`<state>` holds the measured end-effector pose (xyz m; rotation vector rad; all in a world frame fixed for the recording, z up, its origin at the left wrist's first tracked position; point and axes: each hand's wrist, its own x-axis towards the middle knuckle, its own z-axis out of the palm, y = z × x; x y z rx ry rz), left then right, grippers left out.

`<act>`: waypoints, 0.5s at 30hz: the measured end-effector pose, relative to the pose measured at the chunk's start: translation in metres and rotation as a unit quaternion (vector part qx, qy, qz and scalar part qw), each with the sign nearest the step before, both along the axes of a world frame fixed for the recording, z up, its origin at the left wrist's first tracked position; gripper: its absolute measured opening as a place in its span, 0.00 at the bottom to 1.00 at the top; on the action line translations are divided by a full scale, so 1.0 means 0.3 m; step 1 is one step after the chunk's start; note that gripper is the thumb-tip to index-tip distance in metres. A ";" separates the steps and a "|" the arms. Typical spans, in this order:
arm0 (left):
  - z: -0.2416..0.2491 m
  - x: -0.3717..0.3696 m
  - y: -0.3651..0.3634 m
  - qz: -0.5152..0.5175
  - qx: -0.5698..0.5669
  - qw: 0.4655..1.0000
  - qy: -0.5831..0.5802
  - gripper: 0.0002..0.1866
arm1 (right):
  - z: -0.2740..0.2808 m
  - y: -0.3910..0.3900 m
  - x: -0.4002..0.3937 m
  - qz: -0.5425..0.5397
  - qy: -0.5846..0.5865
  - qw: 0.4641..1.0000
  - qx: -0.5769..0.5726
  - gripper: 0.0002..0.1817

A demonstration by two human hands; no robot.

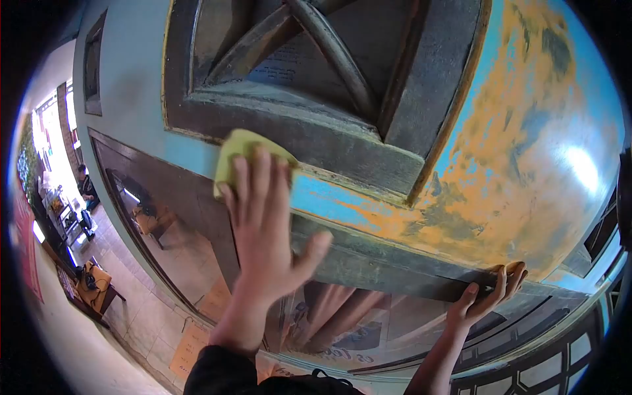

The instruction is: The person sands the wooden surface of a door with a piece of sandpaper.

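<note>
My left hand (263, 210) is raised with its fingers lying over a yellow-green cloth or pad (230, 151), pressed on the wall just below the dark window frame (296, 125). Its thumb is spread away to the right. Lower right, my right hand (490, 293) rests with curled fingers on the dark wooden ledge (388, 266), beneath wall paint (526, 131) worn to patches of blue, orange and grey. Whether anything small is under the right fingers cannot be made out.
Below the ledge is a glass pane (349, 316) with reflections. A person (87, 187) sits far off at the left. A wooden chair (95, 286) stands on the tiled floor (141, 303), and a cardboard sheet (187, 349) lies near the bottom.
</note>
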<state>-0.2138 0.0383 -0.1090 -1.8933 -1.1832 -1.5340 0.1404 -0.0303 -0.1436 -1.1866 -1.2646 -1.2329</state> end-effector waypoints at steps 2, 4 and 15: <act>-0.046 0.036 -0.042 -0.029 -0.020 0.999 0.041 0.48 | -0.011 0.002 -0.005 -0.006 0.005 1.000 0.002 0.30; -0.050 -0.010 -0.011 0.002 -0.015 1.000 0.022 0.48 | -0.010 0.006 -0.004 -0.010 0.005 1.000 0.004 0.30; -0.048 -0.078 0.025 -0.018 -0.006 0.998 0.053 0.44 | 0.097 -0.062 -0.066 -0.059 -0.043 0.997 -0.005 0.29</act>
